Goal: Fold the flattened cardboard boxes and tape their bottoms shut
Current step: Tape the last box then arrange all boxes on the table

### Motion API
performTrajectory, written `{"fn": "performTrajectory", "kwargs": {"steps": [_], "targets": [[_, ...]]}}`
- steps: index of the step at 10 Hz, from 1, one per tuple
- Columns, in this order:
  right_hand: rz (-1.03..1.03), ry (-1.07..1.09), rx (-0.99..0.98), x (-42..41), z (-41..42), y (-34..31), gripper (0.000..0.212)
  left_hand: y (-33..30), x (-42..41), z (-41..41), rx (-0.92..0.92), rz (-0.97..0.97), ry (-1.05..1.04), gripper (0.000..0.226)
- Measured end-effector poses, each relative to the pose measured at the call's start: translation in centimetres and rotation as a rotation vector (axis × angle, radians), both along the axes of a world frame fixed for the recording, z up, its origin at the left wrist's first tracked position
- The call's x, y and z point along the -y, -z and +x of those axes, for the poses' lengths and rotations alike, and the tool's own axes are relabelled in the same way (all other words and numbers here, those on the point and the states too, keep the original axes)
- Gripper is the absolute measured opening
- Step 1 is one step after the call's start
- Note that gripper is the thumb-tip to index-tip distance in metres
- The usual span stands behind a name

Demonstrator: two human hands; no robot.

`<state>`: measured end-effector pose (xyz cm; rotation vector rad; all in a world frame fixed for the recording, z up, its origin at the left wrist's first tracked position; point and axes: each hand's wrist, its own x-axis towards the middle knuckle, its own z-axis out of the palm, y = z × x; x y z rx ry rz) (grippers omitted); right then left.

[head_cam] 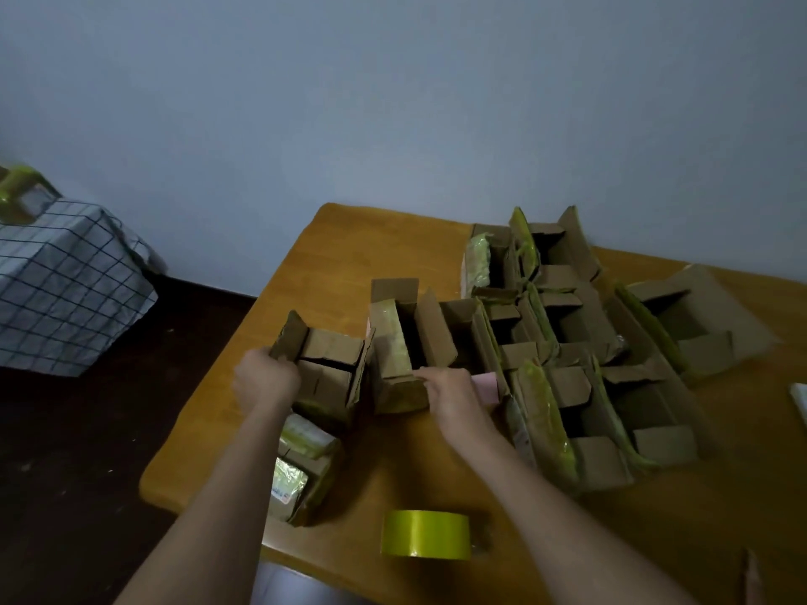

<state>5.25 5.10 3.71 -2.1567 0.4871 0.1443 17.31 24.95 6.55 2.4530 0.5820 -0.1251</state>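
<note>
A pale blue-grey wall [393, 102] fills the upper half of the view, with dark floor [87, 430] below it at 9 o'clock. The orange-brown wooden desk [332, 264] runs from the centre down to 5 o'clock. A checked cloth [65, 281] covers something at 9 o'clock, well apart from the desk.

On the desk, a cluster of folded boxes [611, 355] stands open-topped in rows, flaps up, many edged with yellow-green tape; it spreads from the centre toward 3 o'clock. Just beside its 9 o'clock edge stands one more open box [401, 342], and left of that a smaller box [332, 369] with its short flaps turned inward. Near the desk's edge at 7 o'clock lies a pile of flattened boxes [301, 473], some carrying shiny tape and a printed label.

Both bare forearms reach in from 6 o'clock. The left hand [266, 379] has its grip clamped on the smaller box, fingers curled round the box's left flap and wall. The right hand [454, 395] rests on the near end of the open box, fingers bent over its rim; whether the grip truly clasps it I cannot tell. A pink slip [487, 384] shows just behind that hand.

A roll of yellow-green tape [425, 534] stands on its edge on the desk at 6 o'clock, between the forearms.
</note>
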Motion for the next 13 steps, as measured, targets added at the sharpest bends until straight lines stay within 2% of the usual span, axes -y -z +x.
{"fn": "performTrajectory", "kwargs": {"steps": [1, 2, 3, 4, 5, 6, 7, 8, 9, 12, 13], "targets": [[0.14, 0.151, -0.011, 0.9, 0.2, -0.5, 0.031, -1.1, -0.1, 0.0, 0.05, -0.118, -0.068, 0.017], [0.056, 0.128, 0.045, 0.7, 1.7, -1.5, 0.031, -2.1, -0.1, 0.0, 0.094, -0.268, -0.188, 0.016], [-0.148, 0.072, 0.14, 1.1, 4.7, -2.7, 0.035, -1.9, -0.1, 0.1, 0.173, -0.428, -0.264, 0.007], [-0.17, 0.063, 0.231, 1.8, 7.8, -3.3, 0.036, -0.9, -0.4, 0.5, 0.222, -0.544, -0.297, 0.014], [-0.082, 0.116, 0.28, 2.3, 10.2, -3.5, 0.04, -0.3, -0.4, 0.9, 0.264, -0.596, -0.304, 0.01], [-0.089, 0.143, 0.365, 3.3, 12.1, -3.5, 0.039, 0.1, 0.0, 1.2, 0.277, -0.641, -0.308, 0.017], [-0.236, 0.121, 0.266, 5.1, 12.9, -2.6, 0.042, 0.2, 0.9, 1.5, 0.265, -0.683, -0.268, 0.014], [-0.292, 0.065, 0.098, 7.0, 13.1, -1.0, 0.03, 0.4, 1.8, 1.9, 0.24, -0.686, -0.24, 0.025], [-0.273, 0.048, 0.003, 7.6, 12.7, 0.4, 0.027, 0.9, 2.5, 2.2, 0.206, -0.679, -0.231, 0.027], [-0.182, 0.02, 0.107, 8.5, 12.4, 0.3, 0.038, 0.6, 3.8, 1.7, 0.135, -0.687, -0.229, 0.022], [-0.151, 0.01, 0.093, 8.5, 12.2, 0.0, 0.052, 0.4, 4.1, 1.3, 0.119, -0.695, -0.222, 0.015]]}}
